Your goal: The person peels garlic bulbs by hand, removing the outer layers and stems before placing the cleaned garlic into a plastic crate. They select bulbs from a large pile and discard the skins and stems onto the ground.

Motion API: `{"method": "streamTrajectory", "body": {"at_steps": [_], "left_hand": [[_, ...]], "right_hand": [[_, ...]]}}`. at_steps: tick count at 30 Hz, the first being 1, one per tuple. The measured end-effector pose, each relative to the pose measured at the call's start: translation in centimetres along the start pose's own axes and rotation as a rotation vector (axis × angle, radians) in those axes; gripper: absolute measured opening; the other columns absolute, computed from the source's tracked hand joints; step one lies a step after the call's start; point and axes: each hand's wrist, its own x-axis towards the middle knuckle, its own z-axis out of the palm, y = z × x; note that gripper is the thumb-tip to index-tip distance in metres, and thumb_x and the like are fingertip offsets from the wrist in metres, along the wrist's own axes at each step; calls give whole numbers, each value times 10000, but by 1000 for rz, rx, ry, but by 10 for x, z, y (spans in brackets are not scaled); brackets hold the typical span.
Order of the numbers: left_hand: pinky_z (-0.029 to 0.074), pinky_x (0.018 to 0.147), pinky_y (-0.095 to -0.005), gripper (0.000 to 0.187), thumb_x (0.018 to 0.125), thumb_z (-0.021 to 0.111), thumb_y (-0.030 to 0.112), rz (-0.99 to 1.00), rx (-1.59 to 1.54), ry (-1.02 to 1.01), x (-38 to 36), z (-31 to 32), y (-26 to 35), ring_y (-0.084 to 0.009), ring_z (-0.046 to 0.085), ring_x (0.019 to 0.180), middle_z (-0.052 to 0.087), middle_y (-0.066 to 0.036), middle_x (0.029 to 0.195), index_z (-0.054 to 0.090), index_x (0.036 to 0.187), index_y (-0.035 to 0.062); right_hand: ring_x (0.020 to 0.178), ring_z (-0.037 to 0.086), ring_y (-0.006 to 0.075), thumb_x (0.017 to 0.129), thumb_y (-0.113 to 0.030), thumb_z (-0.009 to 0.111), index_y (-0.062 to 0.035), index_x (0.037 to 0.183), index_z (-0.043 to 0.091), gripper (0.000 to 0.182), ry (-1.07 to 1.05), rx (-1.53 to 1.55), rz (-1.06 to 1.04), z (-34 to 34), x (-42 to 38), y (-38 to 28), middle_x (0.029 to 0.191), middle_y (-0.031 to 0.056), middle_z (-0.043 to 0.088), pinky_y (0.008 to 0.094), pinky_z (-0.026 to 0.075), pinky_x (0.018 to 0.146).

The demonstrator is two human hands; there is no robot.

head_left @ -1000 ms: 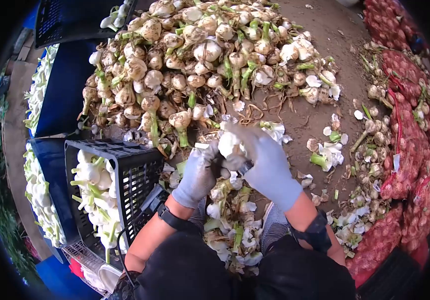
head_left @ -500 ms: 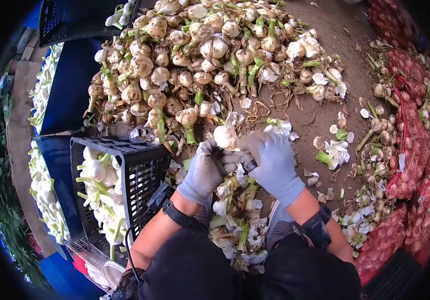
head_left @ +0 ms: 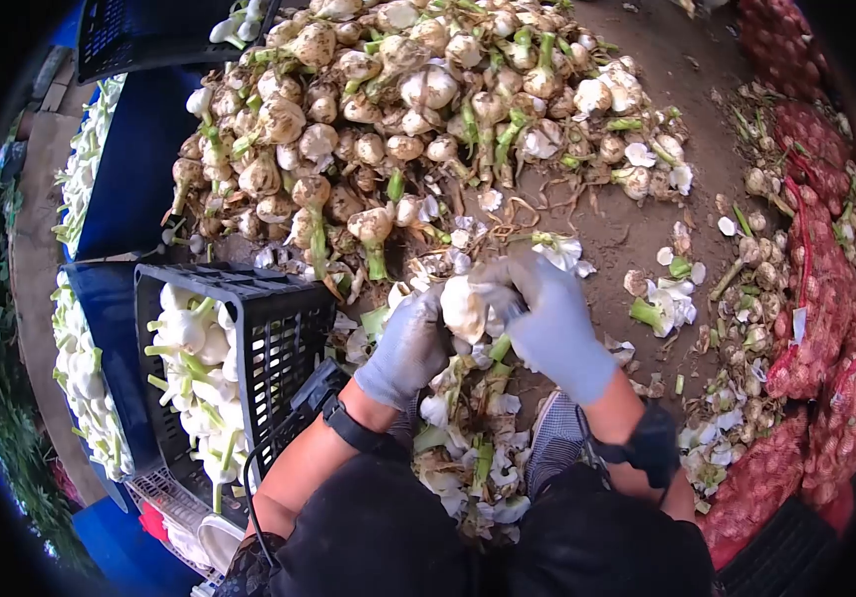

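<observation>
In front of my knees, a pale garlic bulb (head_left: 463,309) is held between my two gloved hands. My left hand (head_left: 406,350) is closed, its fingertips gripping the bulb's left side. My right hand (head_left: 550,316) has its fingers bent against the bulb's upper right side, pinching there. A small dark object shows among the right fingers, mostly hidden by the glove; I cannot tell what it is. Beneath both hands lies a heap of peeled garlic skins and cut stalks (head_left: 483,468), between my shoes.
A large pile of soil-stained garlic (head_left: 368,149) spreads ahead. On the left, a black crate (head_left: 289,333) holds cleaned white garlic, beside blue containers (head_left: 129,189) of more. Red mesh sacks (head_left: 821,279) line the right. Loose skins (head_left: 665,306) lie on the dirt floor.
The bulb has moved down and slightly right, and its side now faces up. My right hand has shifted a little right, its fingers curling more over the bulb.
</observation>
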Motion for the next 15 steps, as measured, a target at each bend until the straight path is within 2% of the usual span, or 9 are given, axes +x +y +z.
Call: {"method": "streamTrajectory", "body": {"at_steps": [1, 3, 4, 6, 7, 10, 11, 12, 15], "left_hand": [[500, 597, -230, 329, 1017, 448, 281, -7, -40, 22, 8, -17, -2, -109, 623, 771, 653, -27, 1029, 569, 1203, 39], [485, 570, -224, 325, 1024, 446, 298, 4, -157, 125, 10, -28, 3, -103, 601, 722, 639, -19, 973, 568, 1196, 51], [485, 570, -224, 325, 1024, 446, 298, 14, -158, 126, 10, -33, 5, -103, 601, 722, 639, -19, 973, 568, 1196, 51], [542, 866, -316, 283, 1019, 462, 274, -9, -413, -295, 6, -35, 5, -196, 649, 938, 653, -74, 1072, 575, 1184, 74], [533, 801, -260, 256, 1009, 472, 276, 4, -244, -3, 2, -21, 3, -163, 635, 893, 653, -44, 1024, 580, 1153, 94], [529, 773, -266, 209, 993, 490, 230, 75, 1, 10, 10, -12, -6, -154, 632, 889, 640, -23, 962, 575, 1124, 91], [538, 806, -367, 296, 1008, 450, 273, -54, -210, -127, 11, -18, -4, -191, 636, 851, 634, -54, 1007, 585, 1173, 66], [538, 806, -367, 296, 1008, 450, 273, -52, -205, -132, 10, -15, -3, -191, 636, 851, 634, -54, 1007, 585, 1173, 66], [549, 860, -303, 255, 954, 524, 21, 46, 89, -60, -9, 2, 4, -153, 636, 962, 642, -50, 1020, 572, 1204, 23]], "right_hand": [[835, 674, 266, 781, 39, 595, -81, 1214, 601, 449, -5, 16, -6, -6, -5, -13, 927, 147, 661, 346, 545, 733], [858, 653, 240, 858, -28, 616, -63, 1204, 599, 348, -224, 1011, 309, -16, -13, -28, 1083, 137, 659, 315, 526, 751], [858, 653, 240, 858, -28, 616, -63, 1204, 599, 348, -232, 1011, 301, -12, -9, -25, 1083, 137, 659, 315, 526, 751], [863, 644, 294, 825, -109, 661, -55, 1169, 605, 353, -30, -132, 142, -2, -6, -17, 1070, 139, 653, 369, 517, 775], [893, 631, 320, 787, -145, 689, -68, 1146, 609, 376, -35, -282, 62, 0, -4, -18, 1071, 126, 646, 425, 504, 803], [935, 622, 326, 766, -185, 712, -68, 1115, 613, 382, 64, -269, -51, 15, -7, -14, 1069, 117, 647, 460, 484, 832], [869, 635, 306, 778, -119, 691, -65, 1052, 619, 289, 117, -321, -100, 20, -8, -6, 1008, 118, 648, 419, 498, 758], [869, 635, 306, 778, -119, 691, -65, 1052, 619, 289, 124, -323, -102, 21, -7, -1, 1008, 118, 648, 419, 498, 758], [715, 651, 243, 851, -135, 668, -44, 926, 664, 119, 232, 342, 241, 34, -3, 25, 787, 111, 664, 346, 516, 676]]}}
